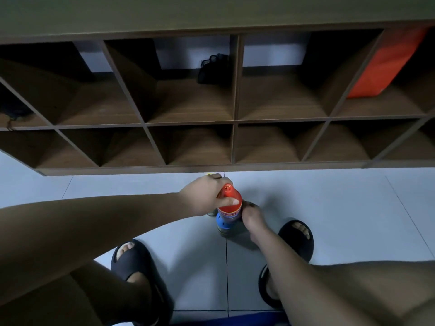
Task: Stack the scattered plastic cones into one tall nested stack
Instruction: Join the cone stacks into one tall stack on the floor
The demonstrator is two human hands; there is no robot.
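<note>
A tall nested stack of plastic cones stands on the white tiled floor, just in front of the shelf. Its top cone is red; a blue cone with holes and darker cones show lower down. My left hand grips the red top cone, thumb across its front and fingers curled round the far side. My right hand holds the stack lower down on its right side; its fingers are partly hidden behind the cones. A small bit of another cone peeks out under my left hand.
A brown wooden cubby shelf fills the upper half of the view. One cubby holds a black mesh bag, another at the right an orange bag. My feet in black slippers stand either side of the stack.
</note>
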